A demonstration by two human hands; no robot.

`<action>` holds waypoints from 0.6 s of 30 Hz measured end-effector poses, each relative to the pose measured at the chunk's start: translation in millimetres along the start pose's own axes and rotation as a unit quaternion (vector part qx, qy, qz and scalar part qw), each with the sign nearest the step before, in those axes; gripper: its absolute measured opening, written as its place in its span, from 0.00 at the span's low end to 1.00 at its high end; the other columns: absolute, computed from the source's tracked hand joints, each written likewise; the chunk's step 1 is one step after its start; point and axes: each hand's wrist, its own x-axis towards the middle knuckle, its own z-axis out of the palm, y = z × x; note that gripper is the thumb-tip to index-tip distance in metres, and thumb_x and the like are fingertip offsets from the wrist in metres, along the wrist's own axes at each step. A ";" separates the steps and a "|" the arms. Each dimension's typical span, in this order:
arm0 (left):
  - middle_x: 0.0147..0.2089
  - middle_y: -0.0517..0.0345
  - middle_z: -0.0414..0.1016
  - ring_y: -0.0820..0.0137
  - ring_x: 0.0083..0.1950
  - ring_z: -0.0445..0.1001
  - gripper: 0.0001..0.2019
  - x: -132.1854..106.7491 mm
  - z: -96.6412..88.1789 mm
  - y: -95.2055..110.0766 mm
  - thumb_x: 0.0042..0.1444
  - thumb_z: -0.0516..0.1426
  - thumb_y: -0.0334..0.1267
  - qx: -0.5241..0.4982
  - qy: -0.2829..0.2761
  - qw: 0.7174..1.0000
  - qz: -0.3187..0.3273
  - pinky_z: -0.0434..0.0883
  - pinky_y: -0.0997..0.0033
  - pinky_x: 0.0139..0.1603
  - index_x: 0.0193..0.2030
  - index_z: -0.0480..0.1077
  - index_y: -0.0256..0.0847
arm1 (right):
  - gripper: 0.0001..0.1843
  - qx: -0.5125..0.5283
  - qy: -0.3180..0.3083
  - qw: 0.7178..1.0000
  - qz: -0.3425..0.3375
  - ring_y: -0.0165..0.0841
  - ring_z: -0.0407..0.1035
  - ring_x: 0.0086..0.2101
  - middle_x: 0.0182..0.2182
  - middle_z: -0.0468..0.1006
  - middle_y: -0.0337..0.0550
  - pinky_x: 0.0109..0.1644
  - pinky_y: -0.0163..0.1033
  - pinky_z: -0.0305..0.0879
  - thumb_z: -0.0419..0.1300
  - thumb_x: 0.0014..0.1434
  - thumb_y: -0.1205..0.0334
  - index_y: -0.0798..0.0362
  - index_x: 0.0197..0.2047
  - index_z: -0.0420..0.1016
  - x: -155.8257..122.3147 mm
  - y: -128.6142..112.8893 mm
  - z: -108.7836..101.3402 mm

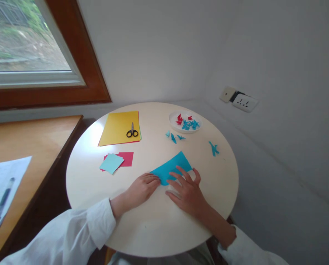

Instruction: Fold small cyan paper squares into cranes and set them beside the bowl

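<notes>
A sheet of blue paper (175,165) lies on the round table in front of me, its left end slightly curved up. My left hand (142,190) has its fingers pressed together on the paper's left corner; the thumb is hidden. Over the right part of the sheet, my right hand (188,191) spreads its fingers, some touching the paper's surface and lower edge. Beyond the sheet lie small folded blue paper cranes (173,138). Farther back, a white plate (172,123) holds several red and blue folded cranes.
Black-handled scissors (132,132) rest on a stack of yellow paper (116,127) at the back left. Nearer are light blue squares (111,163) over red squares (128,159). Blue paper strips (213,148) lie at the right. A wooden desk (42,140) stands left; walls border the back and right.
</notes>
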 end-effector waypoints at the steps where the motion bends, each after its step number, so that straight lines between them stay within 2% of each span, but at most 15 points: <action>1: 0.41 0.52 0.77 0.68 0.44 0.75 0.10 2.7 1.4 2.4 0.61 0.47 0.33 -0.004 0.000 1.000 -0.004 0.71 0.65 0.49 0.41 0.69 0.37 | 0.09 -0.010 0.008 1.000 0.000 0.42 0.63 0.52 0.42 0.78 0.42 0.61 0.56 0.30 0.60 0.54 0.54 0.48 0.37 0.73 1.4 -0.8 1.3; 5: 0.40 0.51 0.77 0.68 0.43 0.75 0.12 11.8 5.0 9.5 0.62 0.45 0.34 -0.022 0.006 1.000 -0.015 0.72 0.66 0.47 0.40 0.69 0.37 | 0.07 -0.029 0.036 0.999 -0.009 0.41 0.62 0.54 0.42 0.78 0.40 0.62 0.58 0.20 0.57 0.57 0.59 0.49 0.29 0.72 5.5 2.5 4.8; 7: 0.40 0.51 0.77 0.69 0.42 0.75 0.13 14.5 6.5 10.9 0.62 0.44 0.34 -0.027 0.007 0.999 -0.021 0.72 0.66 0.46 0.41 0.69 0.37 | 0.10 -0.019 0.036 0.999 -0.018 0.40 0.65 0.52 0.39 0.79 0.39 0.62 0.59 0.21 0.54 0.59 0.63 0.50 0.27 0.72 5.5 6.1 6.4; 8: 0.40 0.51 0.77 0.69 0.41 0.75 0.13 15.1 7.0 11.2 0.62 0.44 0.34 -0.029 0.009 0.999 -0.024 0.72 0.67 0.45 0.41 0.69 0.37 | 0.11 -0.005 0.028 0.999 -0.026 0.39 0.67 0.50 0.37 0.80 0.39 0.63 0.60 0.26 0.53 0.60 0.65 0.50 0.27 0.72 4.9 8.1 7.0; 10: 0.40 0.51 0.77 0.69 0.42 0.75 0.13 14.7 7.3 11.7 0.62 0.44 0.34 -0.028 0.011 0.999 -0.027 0.72 0.67 0.45 0.43 0.69 0.37 | 0.11 0.034 -0.012 0.998 -0.042 0.35 0.71 0.43 0.34 0.80 0.40 0.60 0.55 0.48 0.52 0.60 0.68 0.51 0.31 0.73 3.2 12.2 7.8; 11: 0.40 0.51 0.77 0.69 0.43 0.74 0.13 13.5 6.8 12.0 0.62 0.44 0.34 -0.026 0.011 0.999 -0.028 0.72 0.66 0.47 0.44 0.69 0.37 | 0.10 0.049 -0.034 0.997 -0.045 0.35 0.72 0.42 0.35 0.80 0.43 0.55 0.51 0.58 0.52 0.60 0.68 0.51 0.33 0.74 2.4 14.1 7.7; 12: 0.41 0.51 0.76 0.69 0.44 0.74 0.13 11.8 6.0 12.4 0.62 0.45 0.33 -0.022 0.009 0.999 -0.030 0.71 0.64 0.49 0.45 0.68 0.37 | 0.10 0.062 -0.052 0.996 -0.041 0.35 0.72 0.41 0.35 0.80 0.45 0.50 0.48 0.64 0.52 0.60 0.69 0.52 0.34 0.75 1.6 15.8 7.3; 14: 0.44 0.51 0.76 0.69 0.47 0.73 0.12 7.0 3.4 13.5 0.61 0.45 0.32 -0.011 0.004 0.999 -0.039 0.65 0.58 0.56 0.48 0.66 0.37 | 0.10 0.084 -0.072 0.994 -0.018 0.37 0.72 0.41 0.37 0.79 0.47 0.45 0.46 0.68 0.52 0.59 0.68 0.53 0.36 0.75 0.8 18.5 5.7; 18: 0.49 0.51 0.74 0.65 0.54 0.67 0.14 -4.1 -1.3 16.1 0.61 0.46 0.32 0.023 -0.016 0.996 -0.080 0.56 0.48 0.62 0.52 0.63 0.37 | 0.09 0.134 -0.084 0.986 0.047 0.36 0.72 0.41 0.38 0.79 0.45 0.47 0.47 0.68 0.53 0.59 0.66 0.51 0.35 0.75 3.2 21.2 0.9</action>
